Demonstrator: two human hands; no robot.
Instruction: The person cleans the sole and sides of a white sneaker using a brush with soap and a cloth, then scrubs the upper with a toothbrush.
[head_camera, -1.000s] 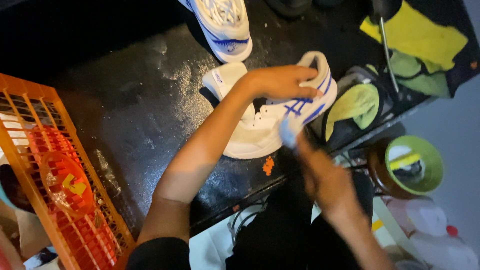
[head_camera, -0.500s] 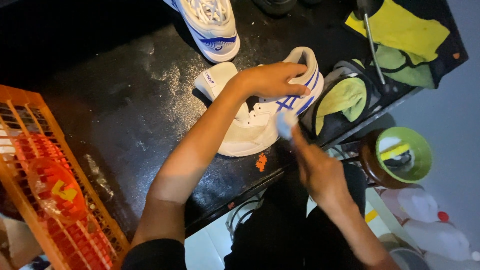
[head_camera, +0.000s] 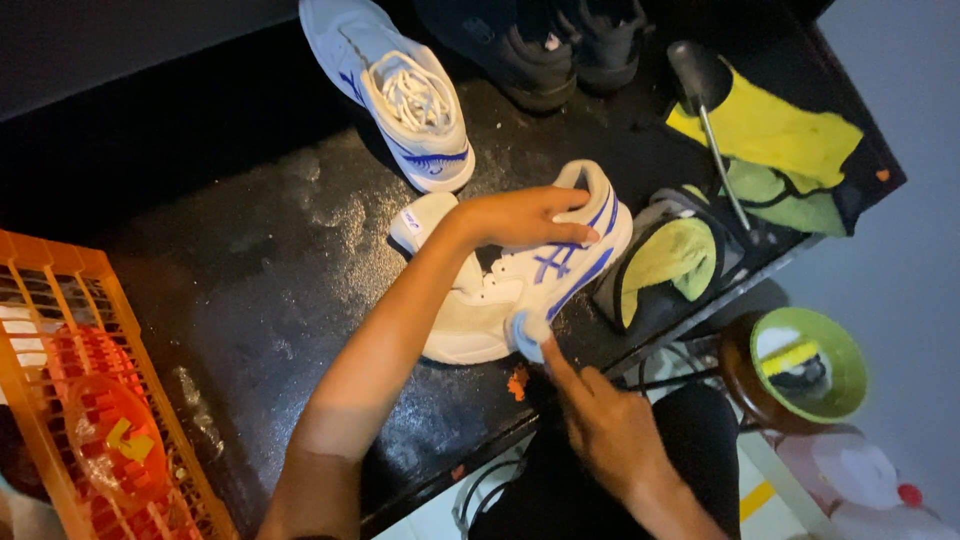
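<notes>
A white sneaker with blue stripes (head_camera: 545, 280) lies on the wet black counter (head_camera: 250, 270). My left hand (head_camera: 520, 215) grips its top around the collar and holds it down. My right hand (head_camera: 605, 425) is below the counter edge and holds a small brush with a pale blue head (head_camera: 528, 332) against the sneaker's side near the sole. A second matching sneaker (head_camera: 400, 90) lies farther back, laces up.
An orange plastic crate (head_camera: 90, 400) stands at the left. Dark shoes (head_camera: 540, 50) sit at the back. Yellow and green cloths (head_camera: 770, 140) and a long-handled brush (head_camera: 705, 90) lie at the right. A green bowl (head_camera: 810, 365) sits lower right, over white bottles (head_camera: 850, 490).
The view has shifted slightly. My right hand has drawn the brush a little lower along the sneaker's side. My left hand keeps its hold on the sneaker.
</notes>
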